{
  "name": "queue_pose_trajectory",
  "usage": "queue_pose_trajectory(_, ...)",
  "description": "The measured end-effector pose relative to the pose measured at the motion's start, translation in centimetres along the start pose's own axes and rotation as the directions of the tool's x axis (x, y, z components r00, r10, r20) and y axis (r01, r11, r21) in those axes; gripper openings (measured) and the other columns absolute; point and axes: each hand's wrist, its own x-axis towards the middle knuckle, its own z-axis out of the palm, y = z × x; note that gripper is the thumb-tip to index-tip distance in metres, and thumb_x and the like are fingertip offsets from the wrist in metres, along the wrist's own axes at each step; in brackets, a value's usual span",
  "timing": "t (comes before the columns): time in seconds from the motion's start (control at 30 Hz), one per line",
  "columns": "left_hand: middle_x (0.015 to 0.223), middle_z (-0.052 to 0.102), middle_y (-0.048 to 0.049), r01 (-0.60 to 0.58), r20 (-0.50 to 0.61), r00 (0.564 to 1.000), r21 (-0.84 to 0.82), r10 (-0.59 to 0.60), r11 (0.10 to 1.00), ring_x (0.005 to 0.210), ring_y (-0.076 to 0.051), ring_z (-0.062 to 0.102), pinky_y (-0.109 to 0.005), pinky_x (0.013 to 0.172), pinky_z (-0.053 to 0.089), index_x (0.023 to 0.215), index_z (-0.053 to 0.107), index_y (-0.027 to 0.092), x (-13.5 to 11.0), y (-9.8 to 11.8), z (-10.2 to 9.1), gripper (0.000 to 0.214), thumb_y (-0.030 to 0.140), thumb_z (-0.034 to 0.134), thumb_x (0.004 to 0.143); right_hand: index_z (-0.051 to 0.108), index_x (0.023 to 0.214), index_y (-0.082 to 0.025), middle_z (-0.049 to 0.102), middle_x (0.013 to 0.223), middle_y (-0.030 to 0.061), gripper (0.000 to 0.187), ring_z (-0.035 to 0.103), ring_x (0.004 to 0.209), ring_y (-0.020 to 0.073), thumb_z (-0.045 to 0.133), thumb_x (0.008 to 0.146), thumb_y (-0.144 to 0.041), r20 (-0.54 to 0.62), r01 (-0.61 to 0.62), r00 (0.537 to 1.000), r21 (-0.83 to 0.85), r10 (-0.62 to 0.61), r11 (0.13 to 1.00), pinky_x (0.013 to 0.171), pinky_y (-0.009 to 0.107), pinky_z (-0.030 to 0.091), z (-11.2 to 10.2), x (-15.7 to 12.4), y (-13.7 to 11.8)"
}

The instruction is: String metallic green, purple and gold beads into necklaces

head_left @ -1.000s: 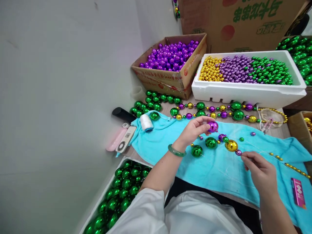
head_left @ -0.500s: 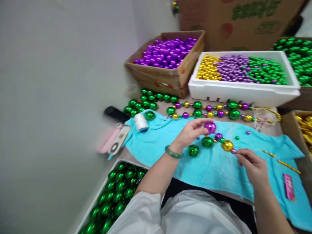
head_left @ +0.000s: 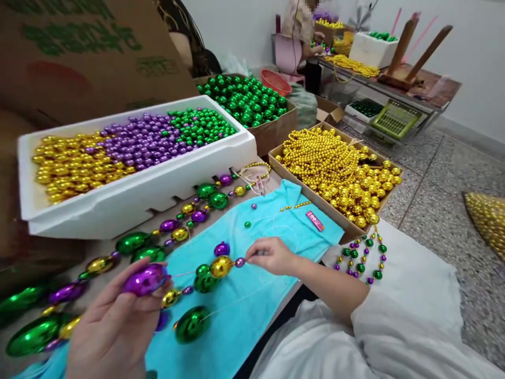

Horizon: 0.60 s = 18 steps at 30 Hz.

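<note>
My left hand [head_left: 114,321] is closed around a large shiny purple bead [head_left: 145,279], with a thin thread running from it toward the right. My right hand [head_left: 272,255] pinches the string beside a small purple bead [head_left: 240,262]. Next to that bead are a large gold bead [head_left: 221,267] and a green bead [head_left: 205,279] on the thread. Another large green bead [head_left: 193,324] lies nearer me on the turquoise towel [head_left: 244,310]. A finished-looking strand of mixed beads [head_left: 169,225] stretches behind my hands.
A white foam box [head_left: 158,184] holds small gold, purple and green beads. Cardboard boxes of green beads [head_left: 244,102] and gold beads [head_left: 339,173] stand beyond. A pink packet [head_left: 314,221] lies on the towel. A person [head_left: 302,31] sits at a far table.
My view has swung to the right, bringing the gold bead box and far table into sight. Both hands keep their hold, and the purple bead has moved farther from my right hand.
</note>
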Motion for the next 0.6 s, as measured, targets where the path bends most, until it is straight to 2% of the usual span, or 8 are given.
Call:
queue_pose_trajectory(0.1,0.087,0.073,0.0149,0.023,-0.02,1.0,-0.003,-0.023,1.0,0.072,-0.015,0.058,-0.035,0.076,0.059,0.105,0.071,0.038,-0.3,0.6,1.3,0.027,0.042,0.057,0.082,0.068,0.067,-0.016,0.064,0.066,-0.0011,0.002,0.055,0.063,0.0103,0.069,0.068,-0.018,-0.034,-0.07,0.997,0.097,0.073,0.993,0.061,0.022,0.042,0.1,-0.2,0.0)
queue_pose_trajectory(0.17,0.089,0.073,0.0154,0.031,-0.048,0.998,-0.047,-0.033,0.998,0.07,-0.015,0.057,-0.039,0.074,0.057,0.103,0.071,0.041,-0.4,0.5,2.1,0.026,0.045,0.057,0.082,0.067,0.066,-0.016,0.059,0.057,-0.0025,0.005,0.05,0.054,0.0093,0.068,0.067,-0.021,-0.051,-0.088,0.994,0.121,0.095,0.989,0.053,0.022,0.04,0.4,-0.4,0.3)
queue_pose_trajectory(0.23,0.091,0.074,0.0102,0.036,-0.066,0.997,-0.121,-0.044,0.992,0.069,-0.014,0.059,-0.034,0.068,0.057,0.102,0.072,0.038,-0.8,0.2,2.6,0.029,0.048,0.066,0.076,0.067,0.066,-0.016,0.052,0.05,-0.004,0.008,0.044,0.046,0.0083,0.066,0.066,-0.023,-0.055,-0.091,0.994,0.135,0.099,0.987,0.046,0.022,0.036,0.8,-1.0,0.7)
queue_pose_trajectory(0.3,0.091,0.074,0.0014,0.027,-0.048,0.998,-0.199,-0.037,0.98,0.07,-0.013,0.062,-0.026,0.063,0.055,0.102,0.072,0.029,-1.4,-0.1,2.7,0.045,0.048,0.08,0.062,0.066,0.067,-0.016,0.05,0.049,-0.0043,0.01,0.041,0.043,0.008,0.065,0.067,-0.026,-0.053,-0.094,0.993,0.153,0.103,0.984,0.043,0.022,0.034,1.0,-2.0,1.1)
queue_pose_trajectory(0.33,0.091,0.074,-0.0021,0.008,-0.034,0.999,-0.221,-0.016,0.975,0.072,-0.013,0.063,-0.025,0.065,0.055,0.103,0.072,0.025,-1.7,-0.2,2.7,0.049,0.045,0.083,0.06,0.065,0.068,-0.016,0.05,0.05,-0.0041,0.011,0.041,0.043,0.0078,0.065,0.067,-0.027,-0.049,-0.097,0.993,0.162,0.106,0.982,0.042,0.022,0.033,1.0,-2.5,1.2)
queue_pose_trajectory(0.47,0.09,0.07,-0.0049,-0.045,0.036,0.998,-0.195,0.053,0.98,0.074,-0.012,0.063,-0.023,0.068,0.053,0.11,0.07,0.021,-2.9,-0.4,2.5,0.05,0.036,0.083,0.065,0.066,0.073,-0.017,0.052,0.053,-0.0038,0.013,0.042,0.042,0.0075,0.066,0.07,-0.03,0.006,-0.114,0.993,0.18,0.115,0.977,0.041,0.022,0.034,0.0,-3.2,1.5)
queue_pose_trajectory(0.6,0.107,0.068,-0.0059,-0.114,0.111,0.985,-0.159,0.133,0.981,0.089,-0.014,0.062,-0.023,0.078,0.051,0.115,0.068,0.023,-4.5,0.0,2.8,0.052,0.024,0.084,0.064,0.068,0.074,-0.017,0.057,0.061,-0.001,0.013,0.049,0.047,0.0089,0.07,0.072,-0.03,0.049,-0.1,0.994,0.163,0.093,0.982,0.044,0.023,0.039,-0.7,-3.6,1.8)
